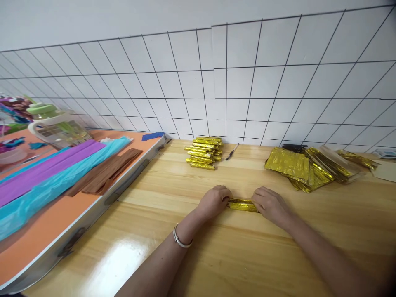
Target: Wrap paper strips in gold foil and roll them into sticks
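Note:
On the wooden table, a strip of shiny gold foil (pixel 243 205) lies crosswise between my two hands, partly folded or rolled along its length. My left hand (pixel 215 201), with a bracelet (pixel 181 238) on its wrist, grips the left end with curled fingers. Closed on the opposite end is my right hand (pixel 270 205). Both fingertips are partly hidden. Beyond my hands, near the wall, sits a stack of gold foil rolls (pixel 204 152). Flat gold foil packets (pixel 287 164) lie in a pile to the right.
A pen (pixel 232 152) lies beside the rolls. At the left, an orange board (pixel 83 208) with a raised edge carries purple crepe paper (pixel 52 169), blue crepe paper (pixel 66 177) and brown crepe paper (pixel 108 173). Behind these stands a clear basket (pixel 66 130). A tiled wall (pixel 241 82) closes the back.

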The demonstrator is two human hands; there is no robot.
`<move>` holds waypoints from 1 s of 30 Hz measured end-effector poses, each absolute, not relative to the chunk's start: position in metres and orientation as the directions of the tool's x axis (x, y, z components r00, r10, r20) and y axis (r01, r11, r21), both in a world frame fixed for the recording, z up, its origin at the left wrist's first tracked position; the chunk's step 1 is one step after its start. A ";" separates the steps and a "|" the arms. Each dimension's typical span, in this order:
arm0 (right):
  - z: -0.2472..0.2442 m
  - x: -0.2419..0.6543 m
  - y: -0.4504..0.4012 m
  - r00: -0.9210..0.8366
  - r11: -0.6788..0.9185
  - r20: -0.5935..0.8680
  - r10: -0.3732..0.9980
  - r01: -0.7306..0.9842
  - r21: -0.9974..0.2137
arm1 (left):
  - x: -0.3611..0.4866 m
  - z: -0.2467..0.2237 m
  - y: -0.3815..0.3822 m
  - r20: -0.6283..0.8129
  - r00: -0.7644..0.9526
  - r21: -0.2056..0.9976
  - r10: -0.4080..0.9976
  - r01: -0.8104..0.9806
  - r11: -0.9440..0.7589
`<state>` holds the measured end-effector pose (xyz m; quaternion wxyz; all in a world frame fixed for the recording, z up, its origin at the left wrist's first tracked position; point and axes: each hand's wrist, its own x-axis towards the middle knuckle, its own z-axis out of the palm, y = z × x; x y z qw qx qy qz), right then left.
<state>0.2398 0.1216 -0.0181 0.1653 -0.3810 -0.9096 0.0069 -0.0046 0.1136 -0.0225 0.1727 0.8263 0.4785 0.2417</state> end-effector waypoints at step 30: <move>-0.033 0.273 0.085 -0.537 0.608 0.286 0.794 0.710 -0.356 | -0.025 -0.011 0.090 0.181 0.601 0.466 0.779 0.645 -0.606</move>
